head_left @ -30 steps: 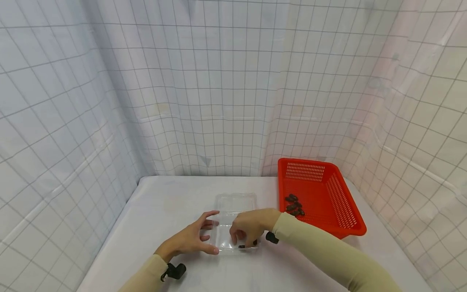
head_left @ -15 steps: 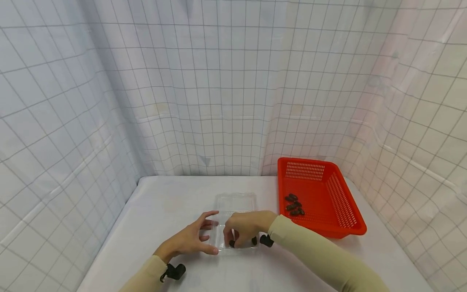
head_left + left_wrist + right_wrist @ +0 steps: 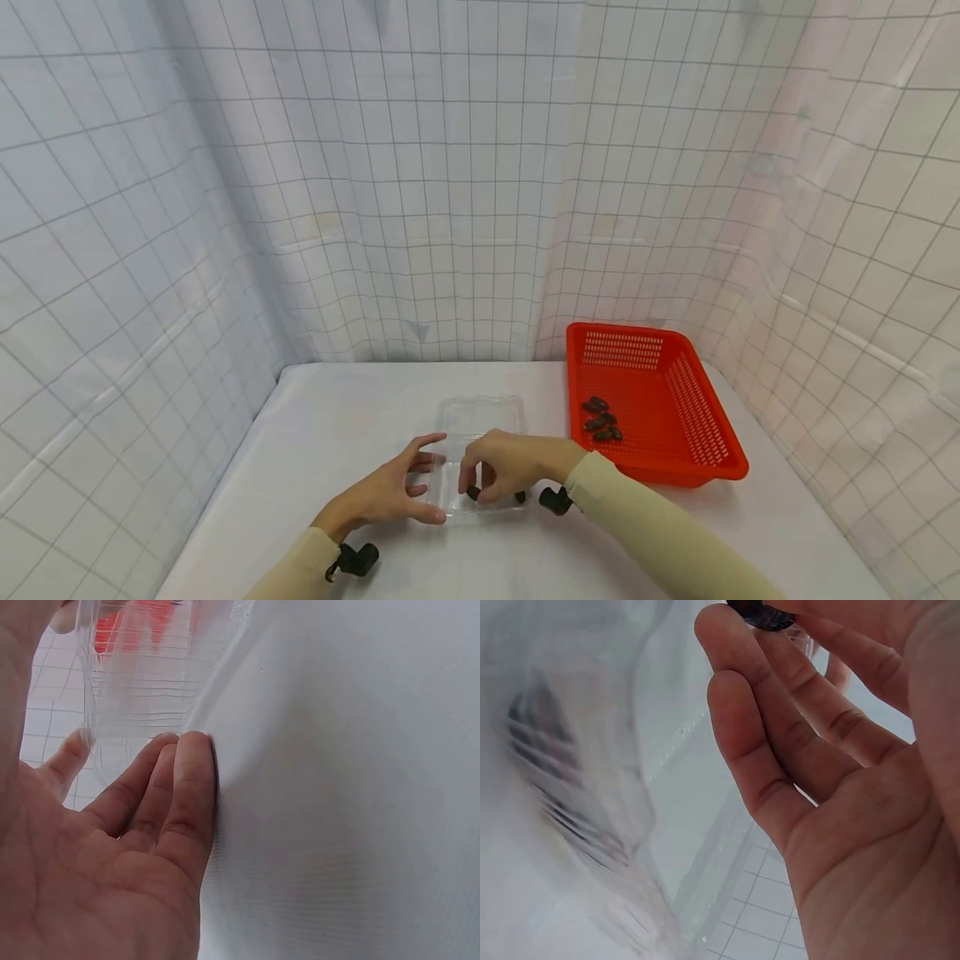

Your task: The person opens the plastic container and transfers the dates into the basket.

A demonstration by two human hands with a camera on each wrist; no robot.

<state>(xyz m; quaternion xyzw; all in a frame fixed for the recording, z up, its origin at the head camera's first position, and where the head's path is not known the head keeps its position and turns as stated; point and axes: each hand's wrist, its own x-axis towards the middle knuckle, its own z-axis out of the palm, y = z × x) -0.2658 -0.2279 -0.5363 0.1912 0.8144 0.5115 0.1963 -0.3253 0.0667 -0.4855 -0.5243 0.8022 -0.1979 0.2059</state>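
A clear plastic clamshell box (image 3: 452, 497) lies on the white table, its lid (image 3: 480, 411) folded back at the far side. My left hand (image 3: 386, 490) is at the box's left side, thumb and fingers spread. In the left wrist view, its fingers (image 3: 193, 772) are nearly straight and touch the clear wall. Over the tray part, my right hand (image 3: 510, 465) pinches a dark, glossy oblong piece (image 3: 473, 492) between thumb and fingers; only its edge shows in the right wrist view. Another dark piece (image 3: 520, 497) is at the box's right side, partly covered by that hand.
To the right stands a red plastic basket (image 3: 705, 417) with slotted walls. Several similar dark pieces (image 3: 600, 423) lie at its left side. White gridded sheeting (image 3: 450, 208) rises behind and along both sides of the table.
The right hand has moved left within the box and lifted slightly, carrying the dark oblong piece with it. The left hand keeps its place at the box's left side.
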